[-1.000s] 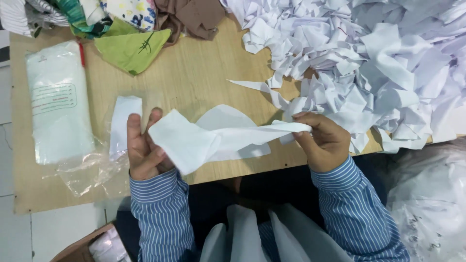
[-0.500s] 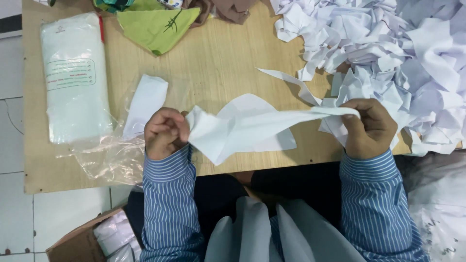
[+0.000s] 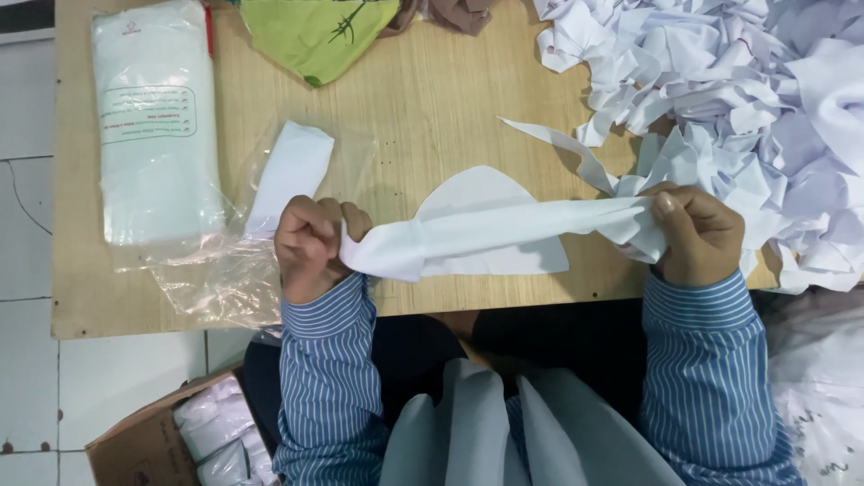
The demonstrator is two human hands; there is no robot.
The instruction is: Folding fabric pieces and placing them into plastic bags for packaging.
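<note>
Wooden table over tiled floor; left hand & right hand grip white cloth strip taut

I see a plain white stretched cloth strip, blue-and-white pinstriped shirt sleeves, a light tan woodgrain tabletop, a lime-green fabric piece with dark motif, and a brown cardboard box.

Both forearms in striped sleeves reach forward, well apart, the left hand curled into a fist with knuckles up and the right hand clenched likewise, thumb on top.
</note>
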